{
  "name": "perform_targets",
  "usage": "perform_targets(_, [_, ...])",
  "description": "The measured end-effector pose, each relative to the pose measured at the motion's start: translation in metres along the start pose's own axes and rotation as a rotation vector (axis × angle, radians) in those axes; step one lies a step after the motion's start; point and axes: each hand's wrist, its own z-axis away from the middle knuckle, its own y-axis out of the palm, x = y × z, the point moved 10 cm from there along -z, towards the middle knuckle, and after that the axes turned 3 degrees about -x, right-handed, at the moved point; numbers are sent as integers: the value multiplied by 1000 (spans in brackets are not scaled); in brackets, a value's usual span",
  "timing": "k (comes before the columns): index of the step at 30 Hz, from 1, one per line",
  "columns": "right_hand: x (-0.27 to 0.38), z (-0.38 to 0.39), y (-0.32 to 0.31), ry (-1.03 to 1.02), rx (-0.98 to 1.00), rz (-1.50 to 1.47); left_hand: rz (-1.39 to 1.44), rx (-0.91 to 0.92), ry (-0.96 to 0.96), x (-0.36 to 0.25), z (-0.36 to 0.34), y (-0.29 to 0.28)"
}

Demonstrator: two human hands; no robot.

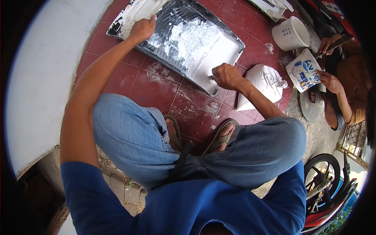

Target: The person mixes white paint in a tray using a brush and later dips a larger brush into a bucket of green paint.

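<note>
Paint, thick and white, coats the ribbed floor of a grey rectangular metal paint tray (168, 23) lying on dark red floor tiles (152, 90) in front of the squatting person; the left hand (142, 28) is curled over the tray's far left rim, fingers folded down on the paint-smeared edge; the right hand (227, 76) is closed in a fist round a small tool whose shape is hidden inside the grip, its tip resting in the pooled white paint at the tray's near right corner; white smears and splashes mark the tiles just beside the tray; a tied white plastic sack (263, 84) sits just right of the right hand, touching the floor; beyond it stand a plain white plastic bucket (290, 33) and a white bucket with blue print (303, 71); another person's two hands (331, 82) are at that printed bucket; the wearer's blue jeans (133, 137) and brown sandals (221, 137) fill the lower middle; a black motorcycle wheel (322, 168) shows at lower right.
</note>
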Motion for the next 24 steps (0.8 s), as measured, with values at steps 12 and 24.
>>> perform_targets(12, [-6,1,-7,6,-82,138,-10,37,-47,-4,4,-1])
perform_targets(24, [-1,-4,-8,124,78,-133,-17,35,-26,-3,4,-3])
